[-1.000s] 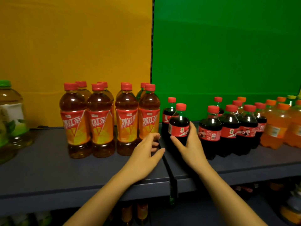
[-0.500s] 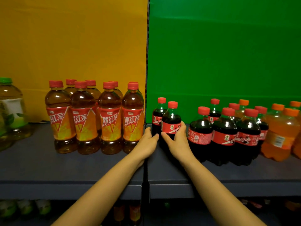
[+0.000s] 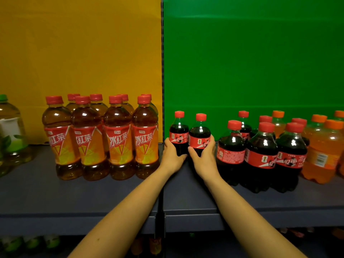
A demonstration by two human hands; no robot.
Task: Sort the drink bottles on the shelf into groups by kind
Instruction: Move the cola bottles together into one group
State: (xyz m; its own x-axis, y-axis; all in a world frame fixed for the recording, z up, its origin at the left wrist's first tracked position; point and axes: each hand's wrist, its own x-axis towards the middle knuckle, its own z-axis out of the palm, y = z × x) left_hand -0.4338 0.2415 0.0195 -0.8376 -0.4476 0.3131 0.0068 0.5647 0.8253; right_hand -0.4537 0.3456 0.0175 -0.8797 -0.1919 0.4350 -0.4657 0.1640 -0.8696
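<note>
Mid-frame: left hand (image 3: 172, 155) grips first cola bottle (image 3: 178, 134), right hand (image 3: 203, 158) wraps second cola bottle (image 3: 199, 137). Both bottles upright and touching on the shelf (image 3: 37, 194), by the seam. Iced tea bottles (image 3: 100, 138) crowd frame-left w/ cola cluster (image 3: 260, 155) just right, orange sodas (image 3: 320, 155) beyond. Room along shelf front. Glossy plastic, red caps.

Two bare arms reach onto a dark shelf (image 3: 111, 198). The left hand (image 3: 172, 155) grips a small cola bottle (image 3: 179, 131), and the right hand (image 3: 203, 157) grips a second cola bottle (image 3: 200, 135) just beside it. Both stand upright. To the left, red-capped iced tea bottles (image 3: 115, 138) cluster before a yellow panel (image 3: 80, 53). To the right stand other cola bottles (image 3: 260, 151), then orange soda bottles (image 3: 322, 151), before a green panel (image 3: 251, 53).
</note>
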